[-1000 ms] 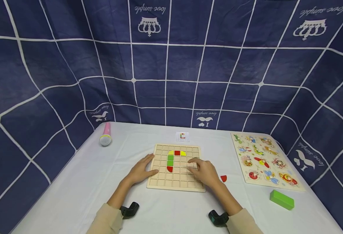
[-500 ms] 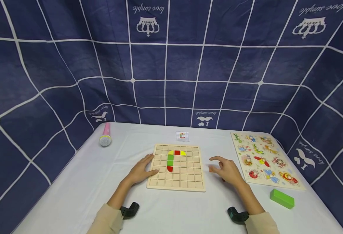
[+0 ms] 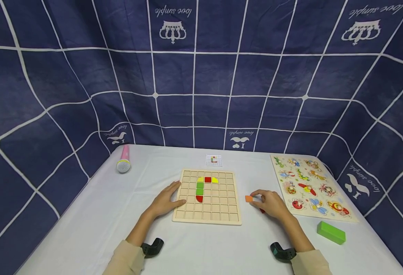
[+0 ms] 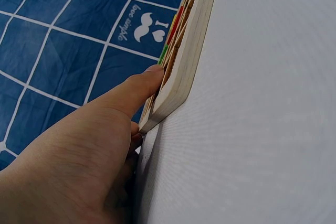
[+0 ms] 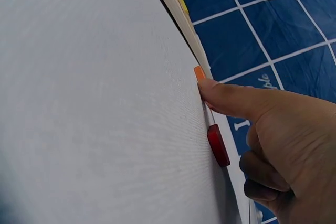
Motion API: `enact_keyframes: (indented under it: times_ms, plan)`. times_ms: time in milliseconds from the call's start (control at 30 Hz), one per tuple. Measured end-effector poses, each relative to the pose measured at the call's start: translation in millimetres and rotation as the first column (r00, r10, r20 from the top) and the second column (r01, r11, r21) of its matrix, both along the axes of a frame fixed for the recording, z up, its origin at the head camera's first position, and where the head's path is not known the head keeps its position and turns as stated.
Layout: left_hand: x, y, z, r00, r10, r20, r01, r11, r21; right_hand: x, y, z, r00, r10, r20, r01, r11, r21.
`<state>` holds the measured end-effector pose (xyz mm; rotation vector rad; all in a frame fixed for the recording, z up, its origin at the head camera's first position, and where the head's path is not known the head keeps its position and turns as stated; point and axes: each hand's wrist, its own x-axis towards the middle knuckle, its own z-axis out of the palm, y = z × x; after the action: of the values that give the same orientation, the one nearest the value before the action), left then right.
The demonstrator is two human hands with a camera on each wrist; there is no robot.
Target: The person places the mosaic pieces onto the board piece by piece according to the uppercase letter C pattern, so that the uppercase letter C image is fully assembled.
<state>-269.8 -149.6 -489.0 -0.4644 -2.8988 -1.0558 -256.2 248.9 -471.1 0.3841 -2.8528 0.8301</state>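
The square wooden grid board (image 3: 218, 215) lies flat on the table, holding yellow, red and green pieces in a bent line. My left hand (image 3: 165, 200) rests at its left edge, thumb (image 4: 149, 77) on the top and the other fingers along the side. Right of the board, my right hand (image 3: 271, 204) pinches an orange, square-looking piece (image 3: 248, 199) between thumb and forefinger, close over the tablecloth. A red piece (image 5: 218, 145) lies on the cloth by that hand; the hand covers most of it in the head view.
Behind the board lies a small printed pattern card (image 3: 214, 160). A pink toy microphone (image 3: 124, 158) is at the back left. To the right lie an insect puzzle board (image 3: 304, 214) and a green block (image 3: 331, 233). A blue checked curtain (image 3: 215, 110) encloses the table.
My right hand has moved right, off the grid board, and now holds the orange piece beside it. My left hand stays at the board's edge.
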Motion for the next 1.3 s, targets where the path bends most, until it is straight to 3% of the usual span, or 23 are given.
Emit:
enact_keyframes:
  times_ms: [133,300,600,1000,1300]
  plan:
    - [0.0,0,-0.1,1.000,-0.003,0.000,0.003,1.000,0.000,-0.1,0,-1.6,1.000,0.003,-0.008,-0.003,1.000,-0.010]
    - [0.5,0,0.8,1.000,0.002,0.009,-0.002,1.000,0.005,-1.4,-7,1.2,0.997,0.016,-0.079,-0.019,0.999,-0.029]
    - [0.0,-1,0.8,1.000,0.003,0.003,-0.003,1.000,0.003,-2.8,-45,14.0,0.979,0.050,-0.200,-0.055,0.998,-0.023]
    - [0.7,0,0.5,1.000,-0.001,-0.004,0.001,1.000,0.016,-0.5,-110,10.8,0.986,0.105,-0.126,-0.107,0.994,-0.015]
    - [0.1,0,-0.5,1.000,0.002,-0.010,-0.002,1.000,0.003,-4.3,-134,-2.9,0.981,0.146,-0.129,-0.144,0.989,0.029]
